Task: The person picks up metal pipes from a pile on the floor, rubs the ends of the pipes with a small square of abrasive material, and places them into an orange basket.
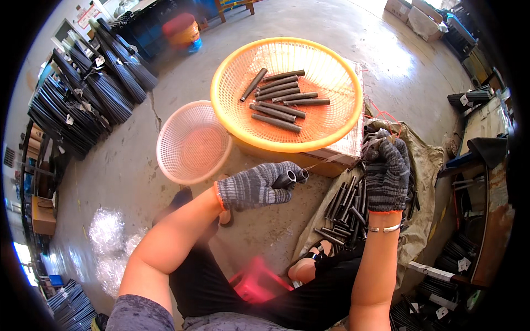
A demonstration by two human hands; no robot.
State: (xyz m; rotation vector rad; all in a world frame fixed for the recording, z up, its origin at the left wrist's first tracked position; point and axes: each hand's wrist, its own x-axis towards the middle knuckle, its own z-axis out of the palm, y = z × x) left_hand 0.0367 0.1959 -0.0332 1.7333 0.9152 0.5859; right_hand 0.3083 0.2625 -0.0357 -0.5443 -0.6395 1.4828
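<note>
My left hand (pixel 256 186), in a grey striped knit glove with an orange cuff, is closed round short black tubes (pixel 285 180). Two open tube ends point out past its fingers, in front of the large orange basket (pixel 218 118). My right hand (pixel 387 174), gloved alike, is raised over a pile of similar tubes (pixel 348 212) with its fingers curled together. What it pinches is too hard to make out. A thin, faint strand (pixel 334 158) stretches between the two hands. Several dark tubes (pixel 276 110) lie inside the orange basket.
The orange basket rests on a cardboard box (pixel 337 157). Left of it stands a smaller pink basket (pixel 165 146) on the floor. The loose tubes lie on a tan sack (pixel 425 160). Bundled long rods (pixel 72 102) lean at the far left, and clear plastic wrap (pixel 107 231) lies nearer.
</note>
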